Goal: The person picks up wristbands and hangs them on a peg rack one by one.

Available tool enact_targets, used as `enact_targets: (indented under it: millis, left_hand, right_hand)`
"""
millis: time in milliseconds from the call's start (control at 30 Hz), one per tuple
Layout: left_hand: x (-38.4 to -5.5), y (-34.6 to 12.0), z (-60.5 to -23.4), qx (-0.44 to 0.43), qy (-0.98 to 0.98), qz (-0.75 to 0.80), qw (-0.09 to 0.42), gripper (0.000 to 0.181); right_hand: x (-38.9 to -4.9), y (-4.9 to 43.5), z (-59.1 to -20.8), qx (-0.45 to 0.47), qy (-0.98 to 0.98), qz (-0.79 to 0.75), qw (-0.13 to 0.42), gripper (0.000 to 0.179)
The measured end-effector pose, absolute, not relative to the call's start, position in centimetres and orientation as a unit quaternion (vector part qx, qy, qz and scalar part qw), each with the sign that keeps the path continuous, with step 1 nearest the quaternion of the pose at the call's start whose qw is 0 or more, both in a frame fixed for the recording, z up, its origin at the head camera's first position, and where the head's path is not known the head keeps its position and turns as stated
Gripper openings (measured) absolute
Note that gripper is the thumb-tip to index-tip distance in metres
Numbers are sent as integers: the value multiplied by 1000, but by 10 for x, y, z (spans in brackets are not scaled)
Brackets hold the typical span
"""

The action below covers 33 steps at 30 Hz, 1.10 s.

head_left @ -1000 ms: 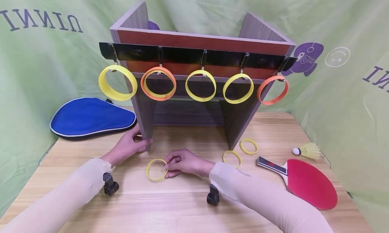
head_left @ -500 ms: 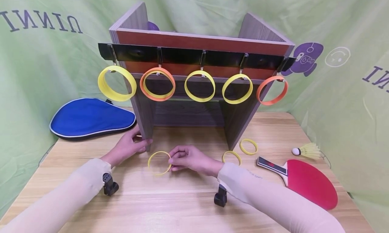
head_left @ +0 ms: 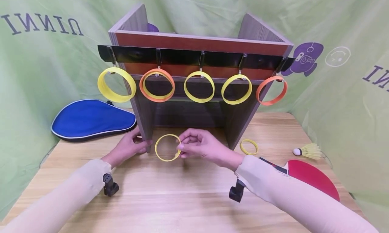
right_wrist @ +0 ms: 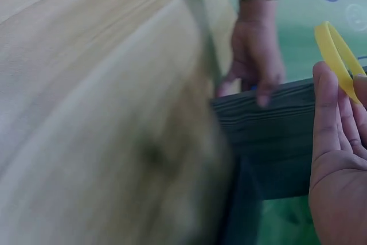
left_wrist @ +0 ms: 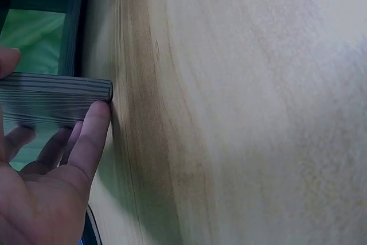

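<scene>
My right hand (head_left: 203, 145) pinches a thin yellow ring (head_left: 168, 135) by its right side, between thumb and fingers, above the table in front of a grey wooden stand (head_left: 143, 108). My left hand (head_left: 126, 147) grips the lower front edge of the stand's left side panel (left_wrist: 57, 96). Across the stand's front, a black strip (head_left: 180, 57) carries several metal hooks. Yellow rings (head_left: 199, 100) and orange rings (head_left: 270, 102) hang from them; the second hook bears an orange ring (head_left: 156, 100) with a yellow one inside. In the right wrist view the held ring (right_wrist: 330, 50) stands tilted.
Another yellow ring (head_left: 249, 153) lies on the table (head_left: 170, 199) by the stand's right panel. A red table tennis paddle (head_left: 313, 177), partly behind the right sleeve, and a yellow shuttlecock (head_left: 308, 151) lie at right. A blue paddle case (head_left: 92, 120) lies at left.
My right hand has raised the yellow ring off the table, moving it away from me and slightly right. The right forearm now covers a ring on the table. My left hand stays put.
</scene>
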State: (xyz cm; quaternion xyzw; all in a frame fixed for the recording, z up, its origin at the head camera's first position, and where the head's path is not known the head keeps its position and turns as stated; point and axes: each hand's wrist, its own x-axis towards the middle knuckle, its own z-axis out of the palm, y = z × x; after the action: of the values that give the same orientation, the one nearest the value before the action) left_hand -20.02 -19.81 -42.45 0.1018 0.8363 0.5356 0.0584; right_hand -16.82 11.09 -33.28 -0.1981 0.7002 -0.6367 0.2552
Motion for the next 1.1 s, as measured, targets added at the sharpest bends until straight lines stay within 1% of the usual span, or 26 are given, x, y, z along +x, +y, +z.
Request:
enact_targets:
  millis: [300,433,533,667,800,933,1100]
  left_hand:
    - [-197,-199,-428,98,826,552,61,57]
    - [-197,-200,-427,96,824,555,64,61]
    - [-197,-200,-427,95,825,553,67,63]
    - [-198,-201,-425,98,830,545,67,65]
    - [-198,-201,-424,96,830,546,69,65]
    - [-197,-201,-424,91,829,547,72,64]
    - [-198,-199,-425,95,827,549,71,63]
  right_hand:
    - [-157,119,-284,-249,695,-651,178,23]
    - [-150,122,-264,-259,678,-674,135,21]
    - [-145,124,-252,-257,668,-692,92,18]
    - [-140,126,-241,-246,651,-718,28,17]
    - [-140,128,-234,-231,639,-734,-26,22]
    - [-142,129,-230,-209,639,-738,-60,23]
    - [-142,130,-225,-196,640,-738,-84,20]
